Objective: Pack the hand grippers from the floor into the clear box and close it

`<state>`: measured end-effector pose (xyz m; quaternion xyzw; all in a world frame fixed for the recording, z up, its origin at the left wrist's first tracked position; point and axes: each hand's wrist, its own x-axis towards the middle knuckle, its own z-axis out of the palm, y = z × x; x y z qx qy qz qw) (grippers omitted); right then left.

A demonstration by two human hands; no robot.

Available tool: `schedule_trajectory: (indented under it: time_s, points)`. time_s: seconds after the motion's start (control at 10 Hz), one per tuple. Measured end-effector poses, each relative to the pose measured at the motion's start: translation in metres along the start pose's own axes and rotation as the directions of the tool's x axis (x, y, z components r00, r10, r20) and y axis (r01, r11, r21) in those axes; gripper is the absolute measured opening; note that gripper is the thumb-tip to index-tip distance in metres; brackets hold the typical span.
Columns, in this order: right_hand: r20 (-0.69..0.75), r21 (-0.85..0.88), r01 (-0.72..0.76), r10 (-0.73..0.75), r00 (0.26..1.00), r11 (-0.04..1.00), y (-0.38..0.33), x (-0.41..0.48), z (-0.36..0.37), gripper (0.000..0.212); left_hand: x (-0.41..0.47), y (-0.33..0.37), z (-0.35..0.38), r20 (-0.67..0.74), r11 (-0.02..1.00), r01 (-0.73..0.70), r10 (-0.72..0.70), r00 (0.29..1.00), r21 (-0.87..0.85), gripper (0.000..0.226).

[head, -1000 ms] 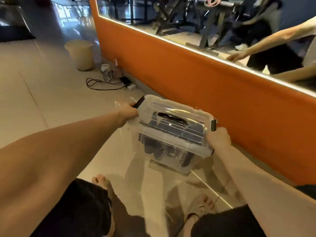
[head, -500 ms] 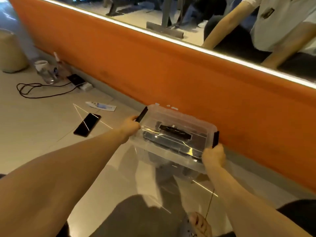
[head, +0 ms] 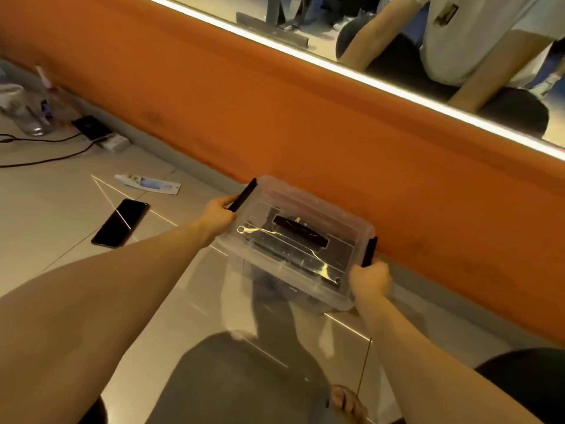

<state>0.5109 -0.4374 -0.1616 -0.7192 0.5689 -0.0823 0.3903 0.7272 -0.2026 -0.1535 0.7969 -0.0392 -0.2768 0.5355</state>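
The clear box (head: 351,228) is held between both my hands close to the foot of the orange wall. Its clear lid with a black handle (head: 301,231) lies on top. Dark hand grippers (head: 275,286) show dimly through the front wall. My left hand (head: 217,215) grips the box's left end, fingers at the raised black latch (head: 244,194). My right hand (head: 370,278) grips the right end just under the other black latch (head: 369,251). Whether the box touches the floor I cannot tell.
A black phone (head: 120,223) lies on the tiled floor at left, with a white tube (head: 146,183) beyond it. A power strip (head: 111,142), cables and a clear bottle (head: 24,114) sit far left. The orange wall (head: 305,123) with a mirror runs behind. My bare foot (head: 348,403) is below.
The box has moved away from me toward the orange wall and lower, carried by both hands. My view has swung right, so the phone and tube came into sight.
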Motion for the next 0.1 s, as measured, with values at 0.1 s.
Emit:
schedule_trajectory:
  time_s: [0.1]
  points:
    - [0.071,-0.053,-0.032,0.035,0.997,0.998,-0.0194,-0.0102,0.001,0.028,-0.0052,0.0061,-0.0064,0.025,0.999,0.014,-0.014,1.0,0.029,0.055]
